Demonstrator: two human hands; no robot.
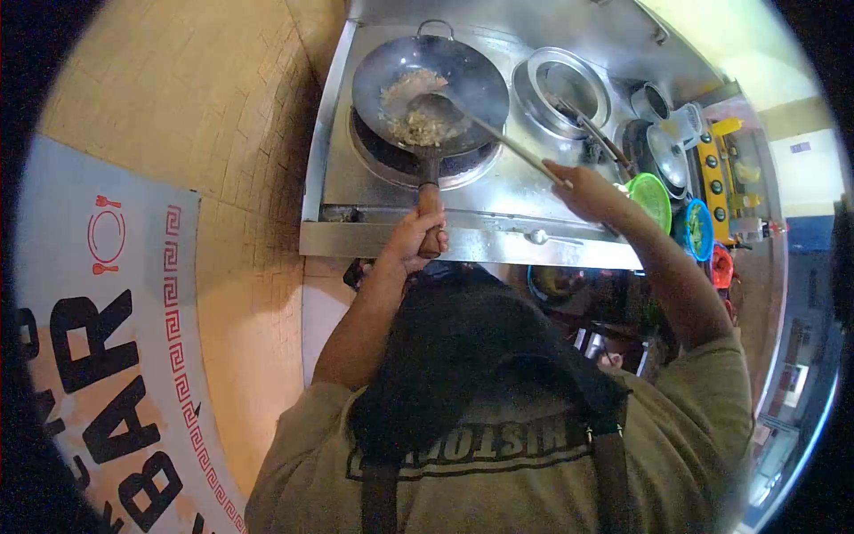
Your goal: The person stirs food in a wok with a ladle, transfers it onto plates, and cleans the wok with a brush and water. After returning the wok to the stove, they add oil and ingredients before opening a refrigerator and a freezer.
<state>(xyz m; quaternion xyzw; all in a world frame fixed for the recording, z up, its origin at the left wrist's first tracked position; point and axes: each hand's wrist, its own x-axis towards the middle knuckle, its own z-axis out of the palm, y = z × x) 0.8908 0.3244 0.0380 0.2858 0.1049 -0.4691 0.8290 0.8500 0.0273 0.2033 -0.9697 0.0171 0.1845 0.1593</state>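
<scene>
Holding, left: I see the left hand (pixel 416 236) wrapped round the wok's wooden grip (pixel 429 198), near its end, at the stove's front edge.
Holding, right: the right hand (pixel 583 191) is closed on the end of the ladle (pixel 511 147), whose shaft slants down to the wok.
Wok: the wok (pixel 480 80) is over the burner (pixel 473 167), its grip pointing back toward the body and a metal loop (pixel 436 27) on the far rim. I cannot tell whether it rests on the burner or is lifted a little.
Ladle bowl: inside the wok, among the food (pixel 425 133).
Food: small loose pieces, pale and brown, lying in the middle of the wok; I'd expect them to slide and scatter easily.
Wok handling: I judge it stiff, hot and rather heavy toward the far side, so it could twist in one hand. I'd take hold of the wood, well clear of the metal.
Ladle handling: light and rigid, I think, perhaps slippery if greasy; best held by the far end.
Right side: another burner (pixel 601 114), a green basket (pixel 655 200) and a blue bowl (pixel 699 230).
</scene>
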